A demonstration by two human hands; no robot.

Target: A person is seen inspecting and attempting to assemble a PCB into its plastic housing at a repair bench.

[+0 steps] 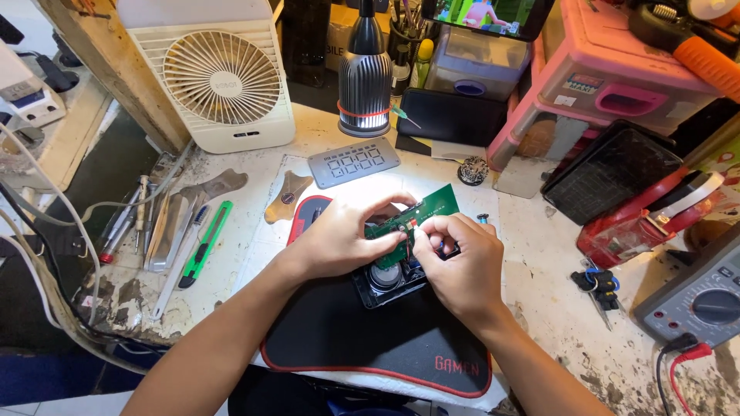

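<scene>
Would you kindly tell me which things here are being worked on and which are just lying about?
In hand: left hand, right hand, green circuit board, black casing, black mat.
Lying about: fan, green utility knife, multimeter, pink box.

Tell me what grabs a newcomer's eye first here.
Dead centre, under bright lamp light, the left hand and right hand pinch a green rectangular circuit board above an open black plastic casing on a black red-edged mat. Behind, a cream square desk fan stands upper left, and a pink plastic stool upper right.
</scene>
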